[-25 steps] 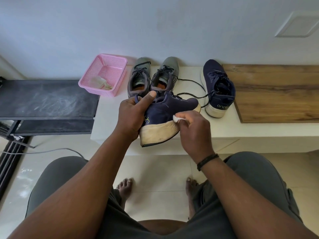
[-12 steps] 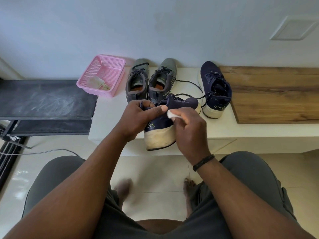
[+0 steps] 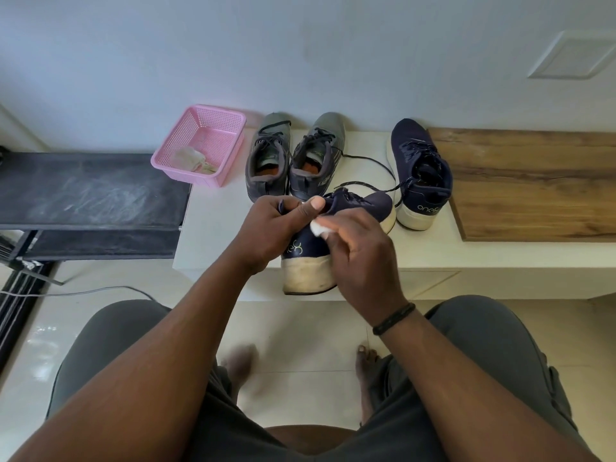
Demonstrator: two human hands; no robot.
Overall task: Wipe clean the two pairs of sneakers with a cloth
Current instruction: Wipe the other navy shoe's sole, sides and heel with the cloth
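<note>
my left hand (image 3: 266, 228) gripping the navy knit sneaker (image 3: 333, 228) at the white bench's (image 3: 213, 235) front edge, my right hand (image 3: 361, 255) pinching a white cloth wad (image 3: 318, 227) against its heel

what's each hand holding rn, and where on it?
Left hand grips the navy sneaker at its heel collar. Right hand fingers pinch the white cloth against its side.

At the frame's centre, the left hand (image 3: 270, 228) grips the heel collar of a navy sneaker (image 3: 353, 208) with a dirty white sole, tilted over the white bench (image 3: 213, 225) edge. The right hand (image 3: 361, 255) pinches a small white cloth (image 3: 318, 227) against the shoe's side. Behind, 2 grey sneakers (image 3: 293, 158) stand side by side; the other navy sneaker (image 3: 421, 171) sits to their right. A pink basket (image 3: 200, 145) sits at upper left, a wooden board (image 3: 533, 181) at right.
</note>
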